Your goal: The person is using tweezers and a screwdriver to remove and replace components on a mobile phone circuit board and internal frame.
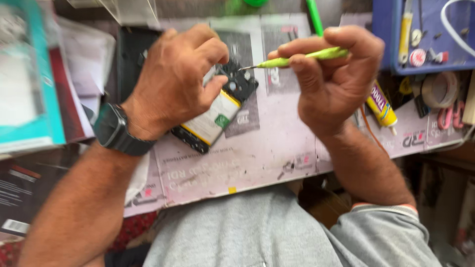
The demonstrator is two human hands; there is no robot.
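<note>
My left hand grips an opened phone with its back off, showing a white and yellow battery and a black circuit part. The phone is tilted above a pale work mat. My right hand pinches a thin green screwdriver. Its metal tip points left, just short of the phone's upper end. A dark watch sits on my left wrist.
A yellow glue tube lies right of my right hand. A blue tray with small tools sits at top right, tape rolls below it. Boxes and papers are stacked at left. A black phone cover lies behind my left hand.
</note>
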